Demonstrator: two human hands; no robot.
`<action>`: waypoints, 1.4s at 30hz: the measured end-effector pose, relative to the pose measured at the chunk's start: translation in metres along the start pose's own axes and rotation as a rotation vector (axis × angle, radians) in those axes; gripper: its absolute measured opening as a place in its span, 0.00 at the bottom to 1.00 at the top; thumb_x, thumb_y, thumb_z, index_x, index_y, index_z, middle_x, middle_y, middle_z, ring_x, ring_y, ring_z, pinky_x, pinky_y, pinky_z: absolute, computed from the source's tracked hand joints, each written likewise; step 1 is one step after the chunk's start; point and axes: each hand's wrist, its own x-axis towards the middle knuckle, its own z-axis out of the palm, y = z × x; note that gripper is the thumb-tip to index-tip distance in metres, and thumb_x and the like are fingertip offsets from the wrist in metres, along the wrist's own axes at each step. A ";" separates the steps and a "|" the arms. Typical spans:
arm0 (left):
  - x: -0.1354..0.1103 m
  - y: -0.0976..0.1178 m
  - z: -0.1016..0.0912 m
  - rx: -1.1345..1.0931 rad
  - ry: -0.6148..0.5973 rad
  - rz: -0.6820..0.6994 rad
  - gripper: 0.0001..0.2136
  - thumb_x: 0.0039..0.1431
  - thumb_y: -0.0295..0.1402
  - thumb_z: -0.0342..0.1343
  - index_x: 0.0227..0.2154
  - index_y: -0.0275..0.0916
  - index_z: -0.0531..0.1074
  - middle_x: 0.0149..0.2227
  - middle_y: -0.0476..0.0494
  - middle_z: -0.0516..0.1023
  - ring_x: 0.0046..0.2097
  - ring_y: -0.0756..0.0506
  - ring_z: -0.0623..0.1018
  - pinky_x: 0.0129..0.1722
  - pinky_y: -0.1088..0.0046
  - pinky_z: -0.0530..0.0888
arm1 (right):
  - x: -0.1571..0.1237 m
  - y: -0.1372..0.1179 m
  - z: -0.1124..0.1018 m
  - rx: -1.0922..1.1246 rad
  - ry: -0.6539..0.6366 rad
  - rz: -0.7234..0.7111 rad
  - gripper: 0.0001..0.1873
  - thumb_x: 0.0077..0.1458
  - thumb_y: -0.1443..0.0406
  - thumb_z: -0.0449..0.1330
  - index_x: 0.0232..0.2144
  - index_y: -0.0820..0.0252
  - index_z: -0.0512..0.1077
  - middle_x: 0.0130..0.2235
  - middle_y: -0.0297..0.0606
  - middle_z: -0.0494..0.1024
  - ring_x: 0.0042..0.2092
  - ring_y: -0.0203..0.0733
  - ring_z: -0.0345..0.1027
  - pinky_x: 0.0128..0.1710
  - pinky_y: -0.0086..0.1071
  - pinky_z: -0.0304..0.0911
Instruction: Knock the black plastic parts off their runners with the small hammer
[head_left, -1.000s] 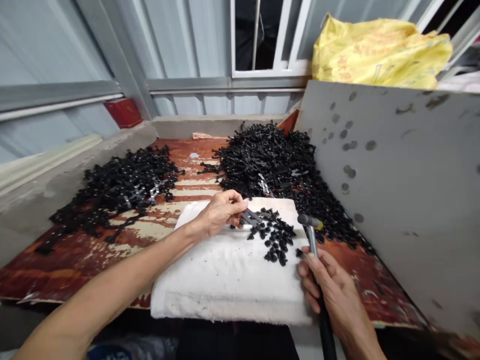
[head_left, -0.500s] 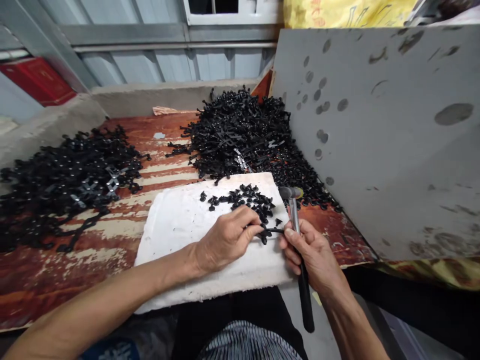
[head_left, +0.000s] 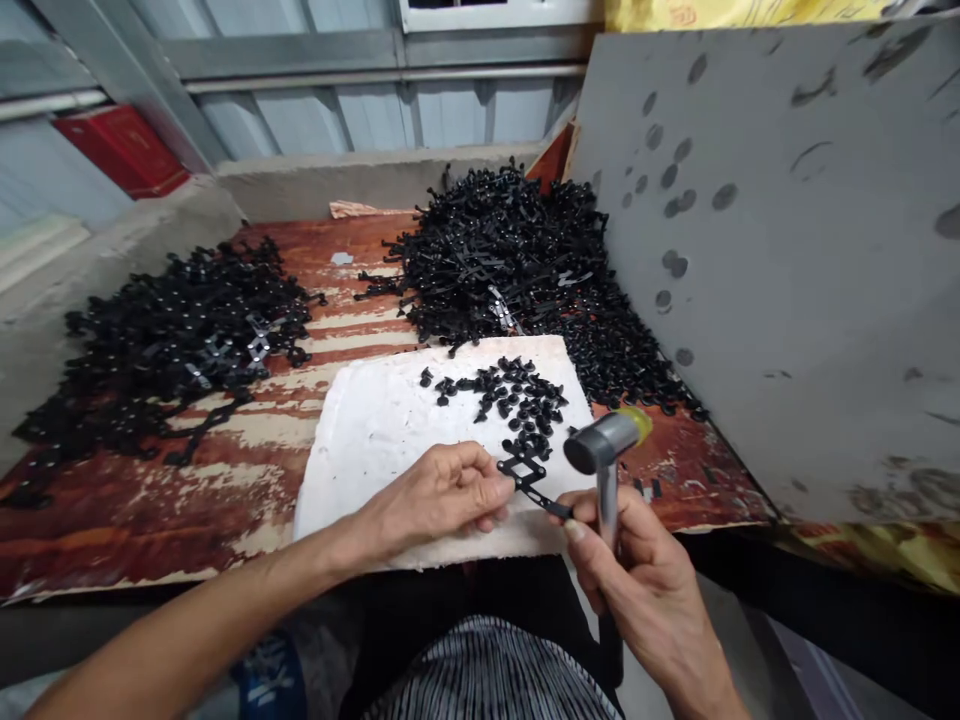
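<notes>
My left hand (head_left: 442,492) pinches one end of a small black plastic strip (head_left: 534,480) over the near edge of a white pad (head_left: 390,440). My right hand (head_left: 637,575) grips the handle of a small hammer (head_left: 606,445) with a grey head and yellow end, held upright; its thumb touches the strip's other end. A scatter of small black plastic pieces (head_left: 517,395) lies on the pad just beyond the strip.
A big heap of black plastic parts (head_left: 510,260) lies at the back, another heap (head_left: 180,340) at the left, both on a worn red board (head_left: 150,500). A grey spotted panel (head_left: 787,250) stands on the right. A red box (head_left: 120,148) sits at far left.
The hammer head has risen and tilted toward me. Both hands have drawn the strip nearer, off the scatter to the pad's near edge. The view has shifted slightly.
</notes>
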 end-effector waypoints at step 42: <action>0.006 -0.002 -0.029 -0.236 0.147 -0.131 0.11 0.50 0.35 0.62 0.26 0.34 0.67 0.26 0.43 0.78 0.19 0.55 0.70 0.13 0.83 0.59 | 0.009 0.014 -0.010 -0.631 -0.010 -0.333 0.22 0.63 0.62 0.51 0.58 0.57 0.66 0.47 0.49 0.79 0.46 0.51 0.75 0.51 0.51 0.68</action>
